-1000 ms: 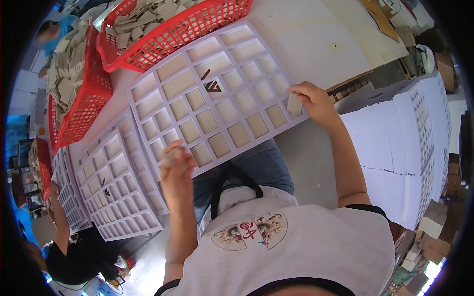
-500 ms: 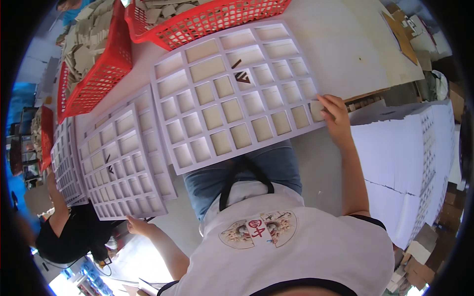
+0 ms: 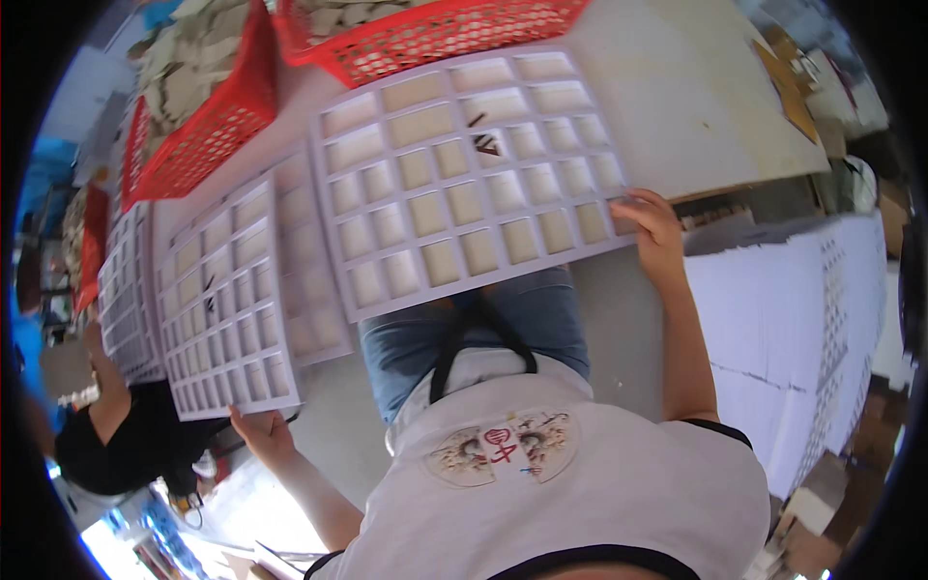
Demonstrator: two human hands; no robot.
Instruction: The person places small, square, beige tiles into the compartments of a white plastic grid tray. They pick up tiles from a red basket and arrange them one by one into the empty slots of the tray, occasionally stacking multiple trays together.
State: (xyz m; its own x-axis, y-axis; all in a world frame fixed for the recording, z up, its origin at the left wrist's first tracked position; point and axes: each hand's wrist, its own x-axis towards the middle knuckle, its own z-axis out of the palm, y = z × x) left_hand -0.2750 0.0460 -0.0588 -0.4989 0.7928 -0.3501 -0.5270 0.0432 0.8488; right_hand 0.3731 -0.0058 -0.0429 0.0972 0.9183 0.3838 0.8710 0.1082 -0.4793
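Observation:
A large white grid frame (image 3: 440, 232) lies on the table in front of me. Beige flat pieces (image 3: 474, 249) fill several of its cells, while others look white, and a dark mark shows near its middle. My right hand (image 3: 657, 232) is at its near right corner, fingers bent together over the corner cell; what they press or pinch there is hidden. To the left, a second white grid frame (image 3: 222, 300) is tilted over another frame (image 3: 314, 261). My left hand (image 3: 266, 435) grips the tilted frame's near lower edge.
Two red baskets (image 3: 208, 135) (image 3: 435, 43) of beige pieces stand at the far side of the table (image 3: 696, 106). White stacked panels (image 3: 764, 329) stand at right. At far left, a person in black (image 3: 126, 435) is beside more grid frames (image 3: 130, 300).
The left frame has swung and tilted, its near edge shifting left with my left hand. My right fingers have moved further onto the corner cell, covering the beige piece seen there before.

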